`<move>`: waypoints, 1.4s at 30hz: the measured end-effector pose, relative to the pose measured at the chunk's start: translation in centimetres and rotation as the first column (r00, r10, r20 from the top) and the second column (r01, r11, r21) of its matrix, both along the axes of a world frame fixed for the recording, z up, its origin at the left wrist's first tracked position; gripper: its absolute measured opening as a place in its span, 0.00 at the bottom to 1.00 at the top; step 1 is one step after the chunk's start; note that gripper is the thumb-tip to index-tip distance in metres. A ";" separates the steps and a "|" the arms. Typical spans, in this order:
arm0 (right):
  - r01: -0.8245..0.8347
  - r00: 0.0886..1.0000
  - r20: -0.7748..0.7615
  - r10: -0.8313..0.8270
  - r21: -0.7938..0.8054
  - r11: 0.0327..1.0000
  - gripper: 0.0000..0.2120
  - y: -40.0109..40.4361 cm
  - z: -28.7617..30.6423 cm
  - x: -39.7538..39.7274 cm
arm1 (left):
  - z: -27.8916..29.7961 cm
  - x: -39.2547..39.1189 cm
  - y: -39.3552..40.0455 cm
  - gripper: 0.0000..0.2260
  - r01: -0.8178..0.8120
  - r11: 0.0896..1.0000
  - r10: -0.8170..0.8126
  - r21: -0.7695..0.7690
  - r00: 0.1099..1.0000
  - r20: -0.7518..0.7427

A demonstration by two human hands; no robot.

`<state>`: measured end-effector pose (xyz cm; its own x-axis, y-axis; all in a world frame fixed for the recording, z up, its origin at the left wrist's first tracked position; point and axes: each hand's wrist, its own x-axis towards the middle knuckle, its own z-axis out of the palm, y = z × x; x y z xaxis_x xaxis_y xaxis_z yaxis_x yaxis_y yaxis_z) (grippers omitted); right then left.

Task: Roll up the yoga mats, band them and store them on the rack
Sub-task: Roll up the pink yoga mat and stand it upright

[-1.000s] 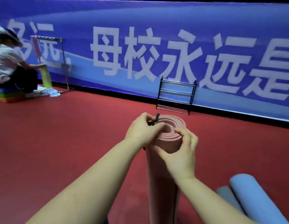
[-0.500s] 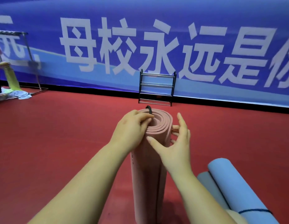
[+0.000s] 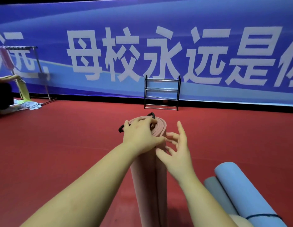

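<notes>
A rolled pink mat (image 3: 149,177) stands on end on the red floor (image 3: 60,153) at the centre of the view, its spiral top turned up toward the camera. The left hand (image 3: 139,138) lies over the top at 12 o'clock of the roll, fingers curled across the coiled edge and gripping it. A black band (image 3: 120,128) is stretched around the top of the roll: one loop shows at 9 o'clock, just beside the left hand, and another part at 12 o'clock on the far rim. Whether the fingers also hold the band cannot be told.

The right hand (image 3: 178,149) is at 3 o'clock of the roll, fingers spread and nearly straight, holding nothing; its fingertips (image 3: 167,138) touch or almost touch the pink mat's side just under the rim.

At 5 o'clock of the pink mat, a rolled blue mat (image 3: 240,190) lies on the floor with a dark band (image 3: 263,215) around its near end, touching a rolled grey mat (image 3: 219,194) beside it.

An empty black rack (image 3: 162,93) stands at 12 o'clock, well apart, against the blue banner (image 3: 158,22) with large white characters. At 10 o'clock, far off, another person (image 3: 3,94) sits by a metal stand (image 3: 37,66) with a pink mat hanging from it, holding a yellow-green cloth (image 3: 23,89).
</notes>
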<state>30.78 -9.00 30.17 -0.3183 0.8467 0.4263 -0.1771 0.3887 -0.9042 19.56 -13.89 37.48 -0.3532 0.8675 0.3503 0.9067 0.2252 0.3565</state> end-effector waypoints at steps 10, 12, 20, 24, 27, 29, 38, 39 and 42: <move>0.273 0.912 0.244 -0.329 0.236 0.932 0.33 0.8 3.0 3.4 | 2.4 -1.5 -0.8 0.33 0.366 0.920 -0.357 -0.137 0.930 0.087; 0.208 0.845 0.402 -0.353 0.361 0.909 0.31 1.6 4.4 4.3 | 2.4 -1.2 -0.6 0.31 0.367 0.914 -0.364 -0.171 0.930 0.045; -0.138 0.669 0.687 -0.285 0.491 0.860 0.07 3.0 8.6 5.6 | 3.1 -1.3 -1.1 0.27 0.310 0.932 -0.329 -0.186 0.941 -0.080; -0.168 0.651 0.690 -0.315 0.537 0.827 0.05 2.2 9.2 5.4 | 3.2 -1.3 -1.2 0.25 0.302 0.930 -0.339 -0.210 0.925 -0.173; -0.210 0.668 0.685 -0.291 0.548 0.809 0.03 0.8 8.7 5.0 | 2.9 -1.2 -1.0 0.20 0.284 0.936 -0.334 -0.206 0.902 -0.274; -0.237 0.644 0.720 -0.258 0.509 0.827 0.04 -0.1 7.9 4.7 | 2.6 -1.3 -1.0 0.17 0.276 0.945 -0.320 -0.174 0.886 -0.335; -0.084 0.610 0.652 -0.450 0.618 0.782 0.30 0.7 7.7 3.0 | 1.1 -2.4 -1.8 0.16 0.359 0.933 -0.359 -0.029 0.919 -0.165; -0.137 0.594 0.684 -0.423 0.604 0.785 0.30 1.1 7.7 2.8 | 0.9 -2.4 -1.9 0.14 0.372 0.928 -0.369 -0.015 0.914 -0.167; -0.239 0.669 0.727 -0.156 0.409 0.881 0.24 1.9 7.0 2.2 | 0.3 -2.6 -2.7 0.12 0.397 0.916 -0.378 0.059 0.902 -0.209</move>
